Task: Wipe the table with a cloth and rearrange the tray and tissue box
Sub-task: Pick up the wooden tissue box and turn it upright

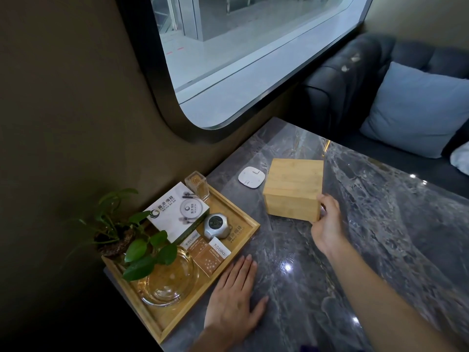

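Observation:
A bamboo tissue box (291,190) stands on the dark marble table (380,224), right of the tray. My right hand (327,222) grips the box at its near right corner. The wooden tray (250,226) lies at the table's left edge against the wall. My left hand (234,298) rests flat on the table, fingers apart, touching the tray's right rim. No cloth is in view.
The tray carries a potted plant (119,232), a glass ashtray (167,280), a white box (177,212), a toothpick jar (197,185), a silver gadget (215,224) and two small packets (208,252). A white square pad (251,177) lies behind the tissue box. A sofa with a blue cushion (416,110) stands beyond.

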